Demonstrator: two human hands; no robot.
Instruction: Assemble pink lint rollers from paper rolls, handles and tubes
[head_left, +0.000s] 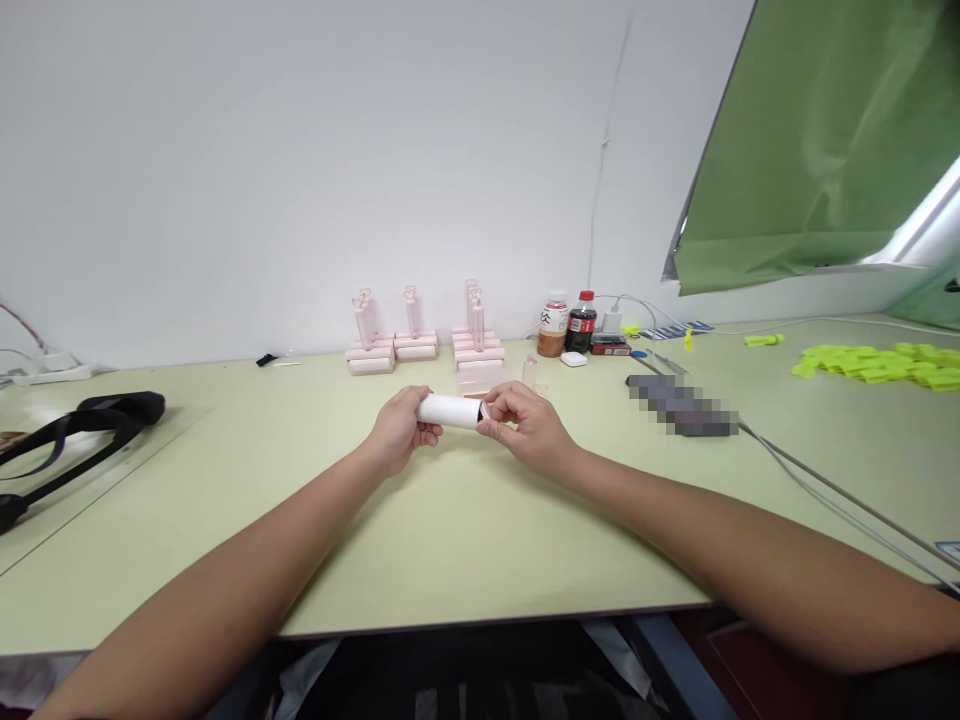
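A white paper roll (450, 411), which looks like a lint roller refill, lies level above the table between my hands. My left hand (401, 428) is wrapped round its left end. At the open right end, where the dark hollow core shows, my right hand (529, 425) pinches a small pale edge or piece with thumb and fingers; I cannot make out exactly what it is. Just behind my hands are a pale pink cover (481, 379) and a clear pink handle (529, 371). Farther back stand several pink lint rollers (478, 340) with upright clear handles.
Near the wall are an orange-brown drink bottle (553, 325), a cola bottle (581, 322) and a white case (574, 359). To the right lie a blurred dark phone-like object (682, 405), cables and yellow pieces (885, 365). A black strap (82, 430) lies left on the table (450, 540).
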